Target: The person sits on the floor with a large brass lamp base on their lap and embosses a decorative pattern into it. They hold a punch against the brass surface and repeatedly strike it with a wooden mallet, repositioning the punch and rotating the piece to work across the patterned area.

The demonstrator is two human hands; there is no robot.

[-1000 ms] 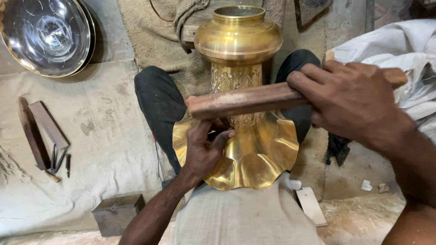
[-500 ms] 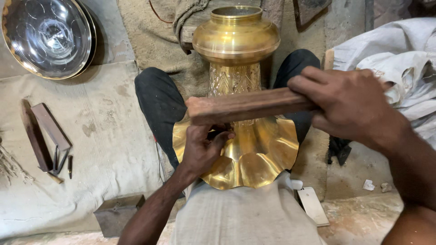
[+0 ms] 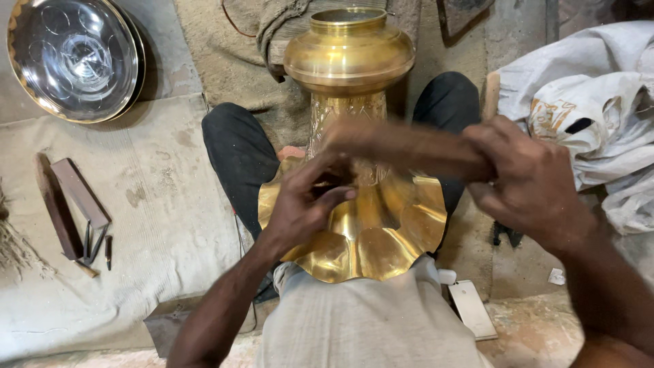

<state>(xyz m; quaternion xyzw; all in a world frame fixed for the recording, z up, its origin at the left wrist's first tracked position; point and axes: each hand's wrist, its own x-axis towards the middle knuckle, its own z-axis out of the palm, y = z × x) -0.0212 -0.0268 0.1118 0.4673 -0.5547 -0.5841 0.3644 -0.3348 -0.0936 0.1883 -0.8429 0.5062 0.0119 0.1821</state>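
A blurred wooden bar is gripped at its right end by the right hand, lying crosswise over the brass vessel, while the left hand is curled against the vessel's flared skirt.

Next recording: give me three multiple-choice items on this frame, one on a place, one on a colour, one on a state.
1. Where is the round silver metal tray?
A upper left
B lower right
C on the lap

2. What colour is the fluted-rim metal vessel?
A golden
B blue
C white

3. How does the brown wooden stick in the right hand appear?
A sharp
B motion-blurred
C broken

Answers: 1 A, it leans at the top left. 2 A, it gleams like brass. 3 B, its outline smears.
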